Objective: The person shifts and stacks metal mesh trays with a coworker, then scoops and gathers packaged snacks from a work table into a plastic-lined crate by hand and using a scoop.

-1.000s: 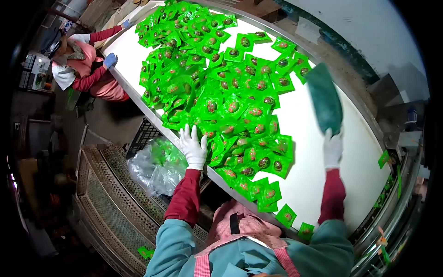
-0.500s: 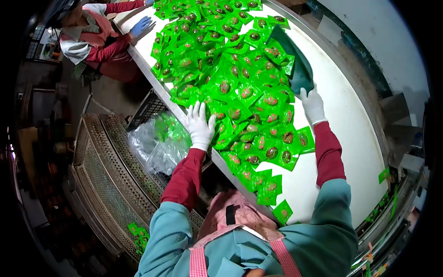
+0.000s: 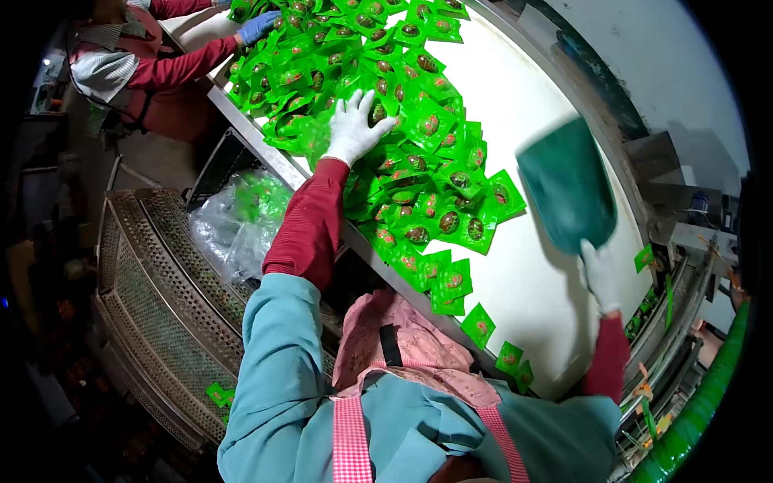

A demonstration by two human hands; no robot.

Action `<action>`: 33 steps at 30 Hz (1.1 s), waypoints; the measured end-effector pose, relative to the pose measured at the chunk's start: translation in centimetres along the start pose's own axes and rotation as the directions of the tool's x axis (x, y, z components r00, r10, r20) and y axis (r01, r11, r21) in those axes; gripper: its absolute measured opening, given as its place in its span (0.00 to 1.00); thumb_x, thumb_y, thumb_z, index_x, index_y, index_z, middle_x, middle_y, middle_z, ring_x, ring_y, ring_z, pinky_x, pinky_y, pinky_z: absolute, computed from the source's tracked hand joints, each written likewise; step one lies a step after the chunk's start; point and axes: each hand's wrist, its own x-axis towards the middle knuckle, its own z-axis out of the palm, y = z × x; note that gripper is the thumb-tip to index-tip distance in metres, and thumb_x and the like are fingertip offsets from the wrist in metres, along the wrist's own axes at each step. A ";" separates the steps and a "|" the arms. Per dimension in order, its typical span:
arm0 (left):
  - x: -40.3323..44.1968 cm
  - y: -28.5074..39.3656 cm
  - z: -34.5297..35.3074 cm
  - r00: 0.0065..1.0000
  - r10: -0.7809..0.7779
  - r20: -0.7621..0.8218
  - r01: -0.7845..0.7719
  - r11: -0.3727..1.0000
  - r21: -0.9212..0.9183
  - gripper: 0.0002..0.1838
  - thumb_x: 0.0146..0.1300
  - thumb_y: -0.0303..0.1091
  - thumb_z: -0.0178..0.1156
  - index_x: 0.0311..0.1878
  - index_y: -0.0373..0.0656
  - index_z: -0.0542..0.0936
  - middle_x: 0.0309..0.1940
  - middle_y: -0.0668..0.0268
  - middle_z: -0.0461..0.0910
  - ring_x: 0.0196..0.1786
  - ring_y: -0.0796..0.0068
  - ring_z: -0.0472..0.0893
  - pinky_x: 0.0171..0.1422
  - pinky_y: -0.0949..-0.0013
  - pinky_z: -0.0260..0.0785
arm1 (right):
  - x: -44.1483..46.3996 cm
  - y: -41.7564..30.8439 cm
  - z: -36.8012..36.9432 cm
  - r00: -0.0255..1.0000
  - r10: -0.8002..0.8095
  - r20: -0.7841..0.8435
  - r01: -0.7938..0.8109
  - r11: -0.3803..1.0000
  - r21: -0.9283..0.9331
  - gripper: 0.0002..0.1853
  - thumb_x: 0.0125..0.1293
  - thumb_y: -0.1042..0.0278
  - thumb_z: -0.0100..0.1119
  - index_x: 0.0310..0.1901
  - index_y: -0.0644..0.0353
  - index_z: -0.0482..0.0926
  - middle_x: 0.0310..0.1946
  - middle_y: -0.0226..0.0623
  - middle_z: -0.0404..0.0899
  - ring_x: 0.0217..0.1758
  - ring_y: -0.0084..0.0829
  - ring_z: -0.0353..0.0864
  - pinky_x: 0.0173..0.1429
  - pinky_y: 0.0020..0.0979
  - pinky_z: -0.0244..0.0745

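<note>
Spread over the white table point(image 3: 515, 282) is a large pile of small, shiny green packets point(image 3: 431, 125), each with a brown oval on it. My gloved left hand point(image 3: 357, 131) rests on the pile's left part, its fingers spread. In my gloved right hand point(image 3: 600, 280) is the handle of a dark green scoop point(image 3: 570, 189), which is blurred by motion. The scoop is right of the pile, apart from it, over bare white surface. Its inside appears to hold no packets.
At upper left, a co-worker's blue-gloved hand point(image 3: 259, 26) touches the packets. A perforated metal chute point(image 3: 173, 298) and a clear plastic bag point(image 3: 241, 225) are left of the table. Single packets point(image 3: 478, 324) lie along the near edge. Machine rails point(image 3: 684, 322) stand at right.
My right hand has pulled the scoop from the pile's right side back toward the right. My left hand has moved farther up the pile. The co-worker's hand has reached onto the packets.
</note>
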 end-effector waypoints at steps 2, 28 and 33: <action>-0.1 0.7 -1.0 0.999 -0.018 0.029 0.019 1.000 -0.016 0.43 0.57 0.64 0.60 0.70 0.49 0.65 0.69 0.54 0.64 0.68 0.45 0.63 0.70 0.48 0.59 | -3.6 0.2 -3.8 0.819 0.377 0.432 -0.573 0.500 0.649 0.17 0.72 0.54 0.48 0.39 0.63 0.75 0.27 0.34 0.77 0.28 0.26 0.73 0.31 0.33 0.69; -3.5 10.7 3.5 0.994 -0.011 -0.108 -0.050 0.836 -0.546 0.29 0.47 0.48 0.69 0.53 0.47 0.78 0.52 0.54 0.73 0.51 0.51 0.76 0.57 0.56 0.71 | 9.8 -14.5 6.4 0.776 -0.108 0.622 -0.628 -0.041 0.777 0.09 0.72 0.61 0.45 0.41 0.57 0.68 0.18 0.27 0.69 0.10 0.16 0.61 0.11 0.21 0.57; -5.4 13.0 -0.2 0.993 0.085 -0.088 -0.117 0.868 -0.484 0.30 0.47 0.50 0.67 0.55 0.48 0.78 0.52 0.55 0.73 0.50 0.53 0.78 0.56 0.57 0.73 | 6.7 -16.6 4.5 0.837 -0.070 0.543 -0.547 -0.093 0.832 0.08 0.72 0.61 0.45 0.42 0.56 0.68 0.16 0.27 0.68 0.08 0.17 0.58 0.11 0.22 0.54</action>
